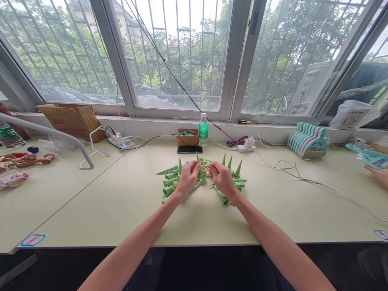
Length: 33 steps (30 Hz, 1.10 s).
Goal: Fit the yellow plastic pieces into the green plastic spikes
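My left hand [187,178] is closed around a green plastic watering spike [201,175], held near upright with its pointed tip upward. Close beside it, my right hand [224,180] has its fingers pinched together; anything between them is too small or hidden to name. More green spikes [167,190] lie in a loose pile to the left of my left hand, open round ends showing. Another group of spikes [222,198] lies under and beyond my right hand, a few standing point up. Small yellowish pieces [232,203] show among them, partly covered.
Behind the spikes are a phone [189,150], a small cardboard box [184,140] and a green-labelled bottle [203,130]. Cables and a power strip [246,148] run along the wall. Pastel hangers [309,141] stand at right, near another person's hand [377,174]. Wooden toys [30,161] lie left.
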Each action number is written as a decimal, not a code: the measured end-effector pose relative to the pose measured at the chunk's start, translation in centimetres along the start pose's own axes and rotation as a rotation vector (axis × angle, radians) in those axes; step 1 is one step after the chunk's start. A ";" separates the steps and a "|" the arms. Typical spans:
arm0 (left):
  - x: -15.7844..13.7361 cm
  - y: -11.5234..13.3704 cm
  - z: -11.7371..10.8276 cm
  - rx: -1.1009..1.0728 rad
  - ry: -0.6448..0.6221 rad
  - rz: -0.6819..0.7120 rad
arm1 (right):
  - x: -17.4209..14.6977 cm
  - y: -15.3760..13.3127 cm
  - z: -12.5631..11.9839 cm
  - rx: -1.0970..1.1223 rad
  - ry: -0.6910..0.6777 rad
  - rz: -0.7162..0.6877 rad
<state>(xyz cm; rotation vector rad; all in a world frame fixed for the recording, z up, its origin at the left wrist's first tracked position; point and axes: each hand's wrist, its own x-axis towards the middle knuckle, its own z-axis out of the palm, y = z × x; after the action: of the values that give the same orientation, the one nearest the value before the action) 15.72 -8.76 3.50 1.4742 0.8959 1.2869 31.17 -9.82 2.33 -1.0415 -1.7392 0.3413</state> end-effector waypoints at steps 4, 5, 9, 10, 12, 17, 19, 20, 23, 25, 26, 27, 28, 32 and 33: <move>0.0 -0.2 0.0 0.018 0.000 0.010 | 0.0 0.3 0.1 0.008 0.000 0.006; 0.0 -0.3 0.0 0.029 0.002 0.019 | 0.0 0.3 0.1 0.008 0.000 0.007; 0.0 -0.6 -0.1 0.110 0.019 0.080 | 0.0 0.4 0.1 0.005 -0.004 0.009; -0.1 -0.6 -0.1 0.133 0.022 0.095 | 0.0 0.4 0.1 0.007 -0.007 0.011; -0.1 -0.5 -0.1 0.175 0.024 0.118 | 0.0 0.3 0.0 0.015 -0.011 0.016; -0.3 -0.1 0.0 0.265 0.034 0.167 | 0.0 0.3 0.0 0.037 -0.006 0.020; -0.3 -0.1 0.0 0.291 0.039 0.187 | 0.0 0.4 0.0 0.045 -0.009 0.022; -0.3 -0.2 0.0 0.303 0.042 0.194 | 0.0 0.4 0.1 0.047 -0.012 0.023; -0.2 -0.4 0.0 0.330 0.050 0.201 | 0.0 0.4 0.1 0.046 -0.014 0.023; -0.2 -0.5 0.0 0.335 0.050 0.201 | 0.0 0.3 0.1 0.044 -0.016 0.021; -0.2 -0.4 0.0 0.337 0.051 0.202 | 0.0 0.3 0.1 0.042 -0.017 0.019; -0.2 -0.4 0.0 0.338 0.053 0.204 | 0.0 0.2 0.0 0.040 -0.021 0.016; -0.3 -0.3 0.0 0.341 0.055 0.206 | 0.0 0.2 0.0 0.038 -0.024 0.014; -0.4 0.2 0.2 0.347 0.069 0.200 | -0.1 -0.1 -0.2 0.032 -0.033 0.002; -0.4 0.3 0.2 0.342 0.072 0.197 | -0.1 -0.2 -0.2 0.032 -0.041 -0.003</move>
<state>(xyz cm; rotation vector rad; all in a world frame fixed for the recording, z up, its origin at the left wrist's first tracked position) 15.80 -9.32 3.69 1.8287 1.0798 1.3856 31.22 -10.05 2.45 -1.0151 -1.7658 0.3901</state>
